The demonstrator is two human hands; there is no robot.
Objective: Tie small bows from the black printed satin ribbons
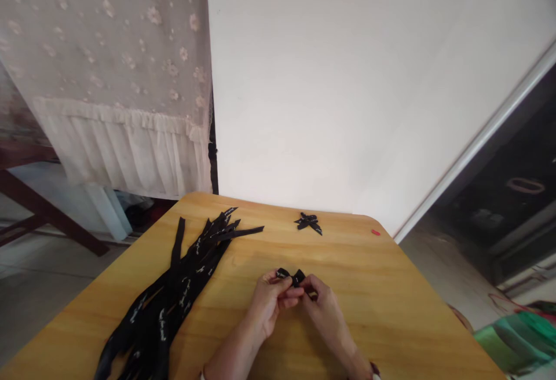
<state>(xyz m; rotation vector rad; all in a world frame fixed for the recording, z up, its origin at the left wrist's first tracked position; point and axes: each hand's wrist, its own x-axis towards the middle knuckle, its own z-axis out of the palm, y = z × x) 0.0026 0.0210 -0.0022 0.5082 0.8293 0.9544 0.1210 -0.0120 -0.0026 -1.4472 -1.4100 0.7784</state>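
Observation:
Above the near half of the table, a small black ribbon bow (297, 277) with white lettering is held between both hands. My left hand (271, 299) pinches the bow's left loop and middle between thumb and fingers. On its right side, my right hand (322, 302) grips the ribbon with closed fingertips; the tail ends are mostly hidden behind the fingers. A finished-looking black bow (308, 223) lies near the table's far edge. To the left of my hands spreads a long bundle of loose black ribbon strips (186, 287) with white script.
The wooden table (365, 276) meets a white panel (347, 79) at its far edge. A small red piece (376, 232) lies at the far right corner. A lace curtain (130, 67) hangs at the left, and green material (516, 336) sits beyond the right edge.

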